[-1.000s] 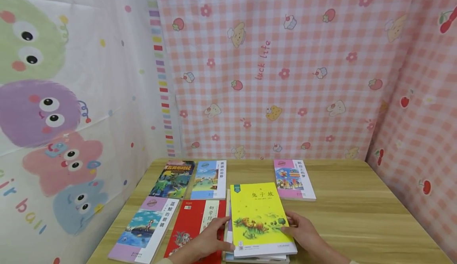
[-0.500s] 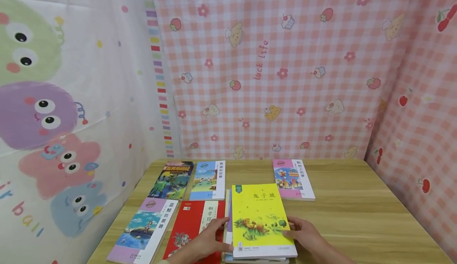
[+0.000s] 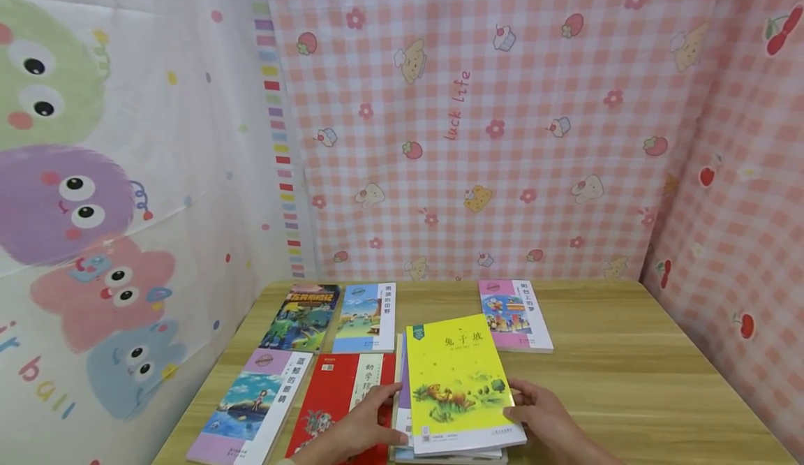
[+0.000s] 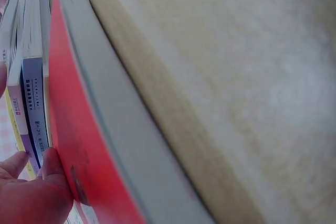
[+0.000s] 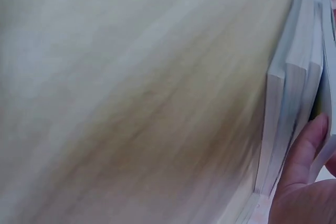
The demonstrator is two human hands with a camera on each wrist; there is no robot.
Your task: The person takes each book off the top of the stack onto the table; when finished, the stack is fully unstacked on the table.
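A yellow book with an animal picture lies at a slight angle over a stack of books at the table's near middle. My right hand pinches its right edge, thumb on the cover and fingers below. In the right wrist view, the book pinched by my right thumb stands apart from the books beneath. My left hand touches the stack's left side, its fingers reaching over the red book. In the left wrist view, fingertips rest against the stacked spines.
On the wooden table, a blue-and-purple book lies at the near left. Behind it are a dark green book and a light blue one. A pink-and-white book lies at the back. Printed curtains surround the table.
The yellow book has turned slightly and its far right corner sits higher. My right hand has shifted slightly with it, while my left hand stays at the stack's left side.
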